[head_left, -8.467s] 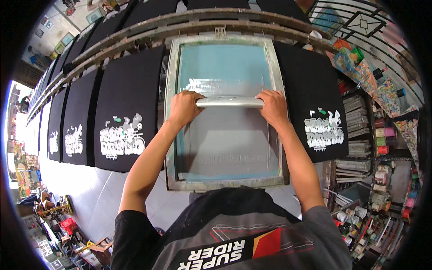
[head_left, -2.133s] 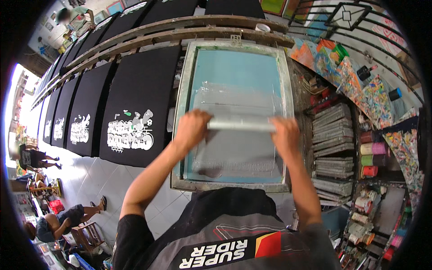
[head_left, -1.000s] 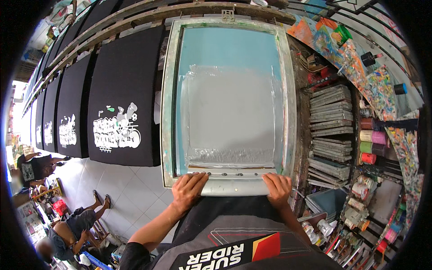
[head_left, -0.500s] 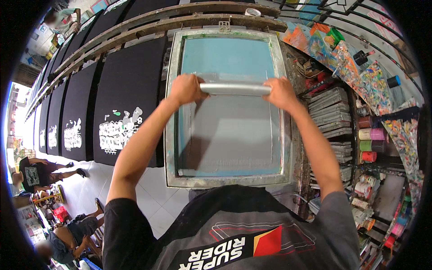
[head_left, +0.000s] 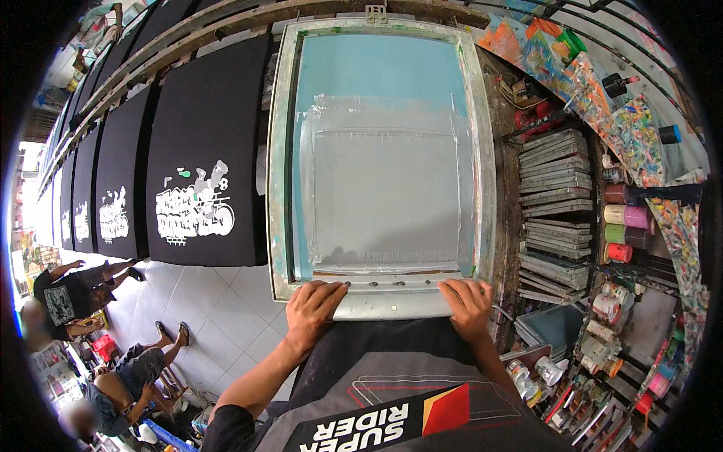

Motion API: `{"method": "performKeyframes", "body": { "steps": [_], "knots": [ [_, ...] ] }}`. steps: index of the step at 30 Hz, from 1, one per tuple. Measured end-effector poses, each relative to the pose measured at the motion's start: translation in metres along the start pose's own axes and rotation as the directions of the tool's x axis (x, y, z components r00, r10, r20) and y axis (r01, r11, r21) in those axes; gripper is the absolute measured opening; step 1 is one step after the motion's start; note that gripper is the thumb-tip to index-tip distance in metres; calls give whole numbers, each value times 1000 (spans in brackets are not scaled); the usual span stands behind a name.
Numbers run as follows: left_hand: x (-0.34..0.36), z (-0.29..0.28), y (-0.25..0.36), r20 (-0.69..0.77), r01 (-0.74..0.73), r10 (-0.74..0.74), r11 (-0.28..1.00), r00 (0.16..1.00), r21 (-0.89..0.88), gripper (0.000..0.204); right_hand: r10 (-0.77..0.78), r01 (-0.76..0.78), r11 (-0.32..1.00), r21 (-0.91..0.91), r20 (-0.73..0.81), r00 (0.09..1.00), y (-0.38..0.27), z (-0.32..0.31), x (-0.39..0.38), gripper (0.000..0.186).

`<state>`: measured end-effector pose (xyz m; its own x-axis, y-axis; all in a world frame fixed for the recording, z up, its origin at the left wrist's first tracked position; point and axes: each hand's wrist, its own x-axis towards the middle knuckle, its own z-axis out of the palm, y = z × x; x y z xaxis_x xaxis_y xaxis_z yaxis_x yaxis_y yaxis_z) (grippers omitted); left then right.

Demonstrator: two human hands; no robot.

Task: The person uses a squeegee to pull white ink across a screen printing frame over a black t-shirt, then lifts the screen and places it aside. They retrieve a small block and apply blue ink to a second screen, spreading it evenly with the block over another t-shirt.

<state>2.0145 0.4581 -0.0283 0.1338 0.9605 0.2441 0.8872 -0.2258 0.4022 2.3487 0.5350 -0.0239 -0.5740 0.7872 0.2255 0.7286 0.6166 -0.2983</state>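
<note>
Squeegee: the pale metal-handled squeegee (head_left: 394, 307) lay across the near end of the screen frame (head_left: 483, 173), close to the wearer's body.
Left hand: the left hand (head_left: 312, 310) grasped its left end, fingers curled over the handle; the thumb was hidden.
Right hand: the right hand (head_left: 468, 307) grasped the other end likewise.
Ink: grey ink (head_left: 388, 196) coated the mesh, ridged at its borders.
Stroke: level hands, equal pressure and a constant blade tilt probably suited it best.
Change: 0.5 s earlier, the squeegee was across the mesh's upper half, arms outstretched.
</note>
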Motion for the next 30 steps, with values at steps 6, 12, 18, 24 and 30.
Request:
{"method": "performKeyframes", "body": {
  "steps": [6, 12, 18, 24, 30],
  "knots": [
    [21, 19, -20, -132, -45, 55, 996, 990, 76, 33, -22, 19, 1000, -24, -147, 989, 19, 34, 13, 27],
    [100, 19, -61, -5, -63, 64, 995, 998, 81, 46, -20, 21, 1000, 8, -100, 995, 58, 31, 103, 33],
    [199, 32, -114, -95, -39, 49, 993, 994, 109, 51, -159, 136, 984, -118, -209, 965, 122, 51, 208, 19],
    [313, -28, -134, 443, 80, -155, 980, 883, 184, 57, 121, -134, 991, 4, 404, 907, 123, -19, 308, 22],
    [160, -43, -71, 256, 18, -54, 990, 965, 142, 46, -138, 139, 990, -19, 57, 989, 65, -19, 157, 19]
  ]
}}
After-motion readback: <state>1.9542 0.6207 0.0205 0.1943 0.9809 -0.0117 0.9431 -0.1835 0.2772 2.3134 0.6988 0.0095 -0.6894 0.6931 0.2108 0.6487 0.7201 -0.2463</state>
